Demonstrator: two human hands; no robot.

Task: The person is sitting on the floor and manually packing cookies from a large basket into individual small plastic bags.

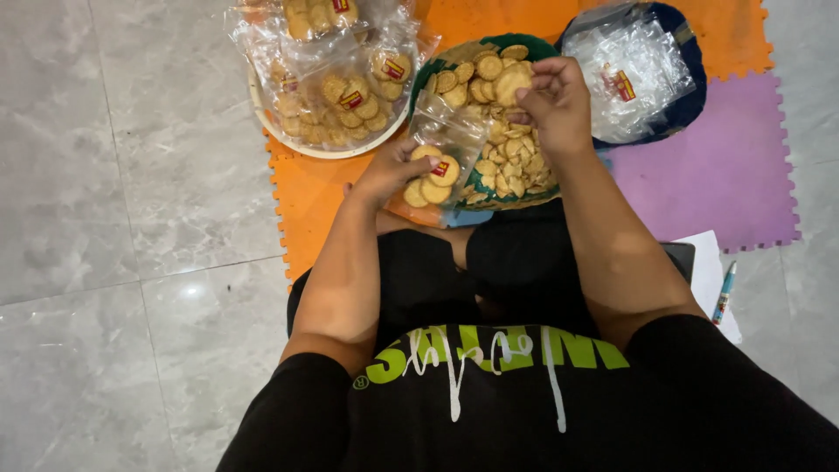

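your left hand grips a small clear bag with a red-and-yellow label, round biscuits inside. your right hand pinches one biscuit over the green basket. filled bags fill the far-left white tray; empty bags sit far right.

Glossy grey marble-look floor tiles catch a soft overhead glare, with orange and purple interlocking foam mats laid side by side on them.

Two hands, one green basket of loose biscuits, one white plate of filled bags, one dark bowl of empty bags, one pen.
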